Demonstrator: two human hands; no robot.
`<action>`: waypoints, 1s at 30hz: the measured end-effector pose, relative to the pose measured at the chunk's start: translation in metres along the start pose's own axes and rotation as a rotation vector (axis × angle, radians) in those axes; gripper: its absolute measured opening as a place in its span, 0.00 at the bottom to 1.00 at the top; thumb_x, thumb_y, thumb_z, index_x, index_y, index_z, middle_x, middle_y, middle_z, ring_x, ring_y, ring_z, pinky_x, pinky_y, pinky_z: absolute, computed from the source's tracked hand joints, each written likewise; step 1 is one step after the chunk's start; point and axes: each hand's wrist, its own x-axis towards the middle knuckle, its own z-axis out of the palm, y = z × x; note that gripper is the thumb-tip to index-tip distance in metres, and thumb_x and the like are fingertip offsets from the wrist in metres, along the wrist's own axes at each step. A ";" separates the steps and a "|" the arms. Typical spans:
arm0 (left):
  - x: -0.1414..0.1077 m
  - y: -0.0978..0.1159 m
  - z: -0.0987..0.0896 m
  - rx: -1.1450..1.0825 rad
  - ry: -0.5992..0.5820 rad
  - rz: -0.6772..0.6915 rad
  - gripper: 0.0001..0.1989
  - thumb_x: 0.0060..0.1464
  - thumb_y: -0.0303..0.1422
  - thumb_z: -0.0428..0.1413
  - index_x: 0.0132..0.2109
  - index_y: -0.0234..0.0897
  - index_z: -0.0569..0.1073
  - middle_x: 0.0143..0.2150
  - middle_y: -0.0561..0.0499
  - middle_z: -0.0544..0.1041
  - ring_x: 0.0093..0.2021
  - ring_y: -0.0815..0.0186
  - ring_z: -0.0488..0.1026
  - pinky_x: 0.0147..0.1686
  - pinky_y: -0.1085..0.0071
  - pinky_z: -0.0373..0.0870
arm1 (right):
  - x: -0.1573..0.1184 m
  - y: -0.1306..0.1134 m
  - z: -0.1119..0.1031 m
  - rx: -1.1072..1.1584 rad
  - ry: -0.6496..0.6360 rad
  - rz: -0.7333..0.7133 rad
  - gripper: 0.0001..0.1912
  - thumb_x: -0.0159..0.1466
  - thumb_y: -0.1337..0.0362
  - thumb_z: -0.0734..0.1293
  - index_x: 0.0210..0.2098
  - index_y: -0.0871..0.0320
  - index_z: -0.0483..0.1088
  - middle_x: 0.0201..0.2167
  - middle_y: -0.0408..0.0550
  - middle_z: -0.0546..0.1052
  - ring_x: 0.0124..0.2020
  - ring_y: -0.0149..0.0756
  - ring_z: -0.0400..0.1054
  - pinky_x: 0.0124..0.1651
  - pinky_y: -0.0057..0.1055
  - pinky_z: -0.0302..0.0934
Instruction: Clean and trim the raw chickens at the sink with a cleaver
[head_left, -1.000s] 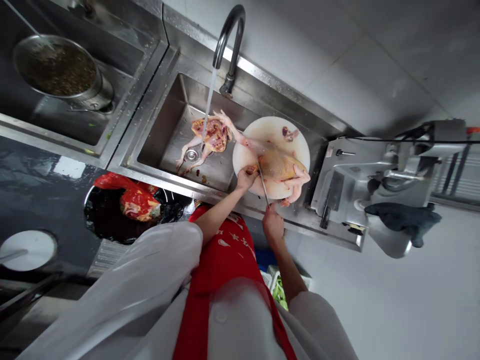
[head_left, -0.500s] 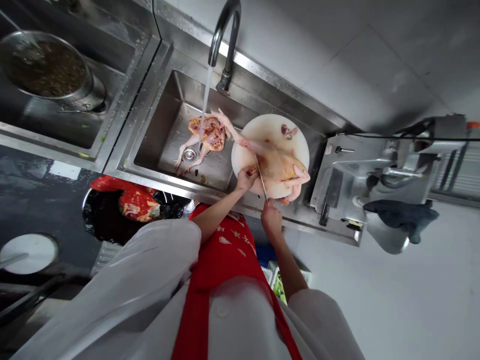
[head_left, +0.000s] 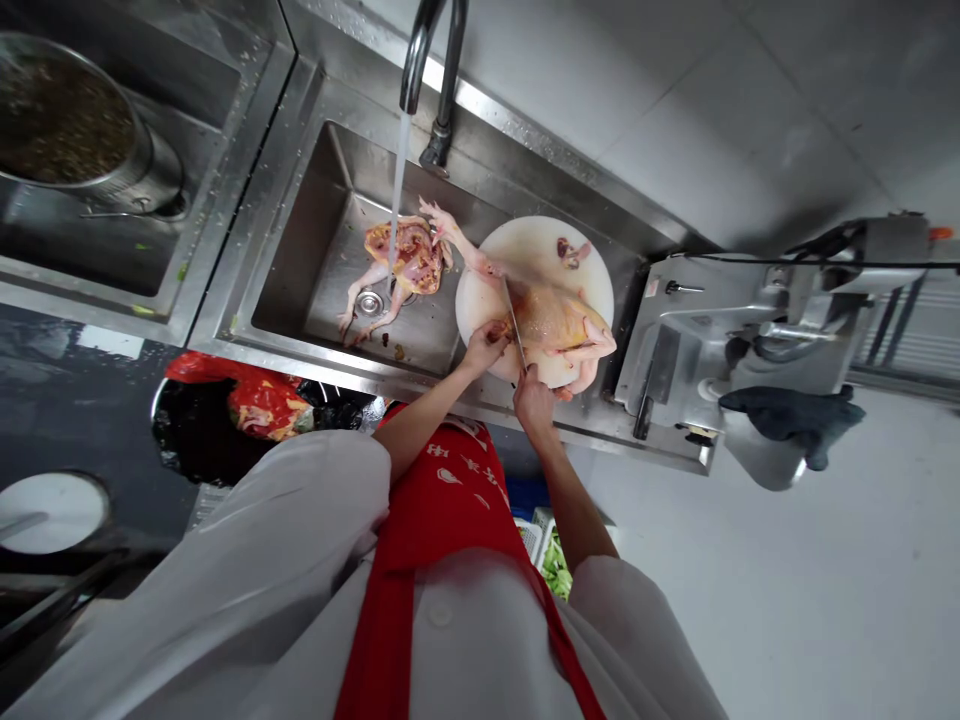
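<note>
On a round white cutting board (head_left: 480, 300) lies a plucked whole chicken (head_left: 559, 318), yellowish, with one leg and foot stretched toward the sink basin. My right hand (head_left: 534, 402) is closed round the handle of a knife (head_left: 516, 325). The thin blade points away from me and rests against the chicken near its leg end. My left hand (head_left: 486, 345) pinches a bit of the chicken just left of the blade; the fingertips are partly hidden. A small dark red scrap of meat (head_left: 573, 252) sits on the board's far side.
Water runs from the faucet (head_left: 412, 70) onto an opened chicken carcass (head_left: 412, 255) in the sink basin (head_left: 292, 270). A meat slicer (head_left: 787, 330) stands right, with a cleaver (head_left: 656, 385) beside it. Below left is a black-lined bin (head_left: 195, 430); a large pot (head_left: 82, 130) stands farther left.
The knife blade has shifted a little toward the leg and farther across the chicken, with my right hand following. My left hand keeps its hold. The whole view has shifted slightly.
</note>
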 end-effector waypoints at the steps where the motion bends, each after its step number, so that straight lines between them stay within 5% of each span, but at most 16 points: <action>1: 0.000 -0.001 0.000 -0.023 -0.015 -0.038 0.10 0.52 0.30 0.67 0.37 0.36 0.73 0.27 0.56 0.72 0.24 0.71 0.66 0.28 0.72 0.65 | -0.001 0.001 0.000 0.004 0.006 -0.007 0.16 0.79 0.65 0.52 0.58 0.66 0.62 0.37 0.59 0.82 0.38 0.42 0.78 0.40 0.31 0.62; 6: 0.013 -0.001 0.010 0.045 0.113 -0.019 0.11 0.49 0.20 0.62 0.30 0.37 0.68 0.24 0.59 0.66 0.23 0.73 0.60 0.27 0.74 0.60 | -0.002 0.000 -0.007 0.027 0.017 0.006 0.17 0.79 0.64 0.50 0.59 0.66 0.62 0.37 0.59 0.81 0.37 0.41 0.77 0.37 0.30 0.60; 13: -0.006 -0.017 0.017 0.082 0.203 0.093 0.13 0.48 0.20 0.61 0.28 0.38 0.65 0.24 0.59 0.63 0.25 0.72 0.58 0.29 0.74 0.57 | -0.048 0.013 -0.005 -0.010 -0.051 0.046 0.19 0.80 0.61 0.49 0.57 0.65 0.64 0.34 0.58 0.81 0.36 0.44 0.79 0.37 0.31 0.61; 20: -0.010 -0.017 0.018 0.005 0.234 0.090 0.14 0.52 0.23 0.62 0.31 0.39 0.64 0.27 0.58 0.63 0.27 0.72 0.60 0.29 0.74 0.59 | -0.016 -0.011 -0.021 -0.022 -0.037 0.000 0.20 0.79 0.64 0.49 0.63 0.66 0.61 0.41 0.62 0.82 0.43 0.46 0.80 0.42 0.33 0.65; 26: -0.021 -0.019 0.022 0.020 0.282 0.091 0.16 0.51 0.16 0.59 0.29 0.38 0.63 0.26 0.59 0.61 0.27 0.72 0.59 0.29 0.74 0.58 | -0.054 0.013 -0.028 -0.059 -0.182 0.030 0.19 0.79 0.63 0.51 0.62 0.65 0.63 0.39 0.59 0.82 0.41 0.44 0.79 0.42 0.33 0.65; 30: -0.023 -0.024 0.021 -0.027 0.299 0.076 0.15 0.55 0.16 0.56 0.31 0.38 0.62 0.27 0.59 0.60 0.27 0.74 0.58 0.30 0.74 0.58 | -0.029 -0.006 -0.031 -0.044 -0.145 -0.046 0.21 0.78 0.66 0.50 0.67 0.65 0.59 0.42 0.61 0.82 0.43 0.45 0.79 0.43 0.33 0.64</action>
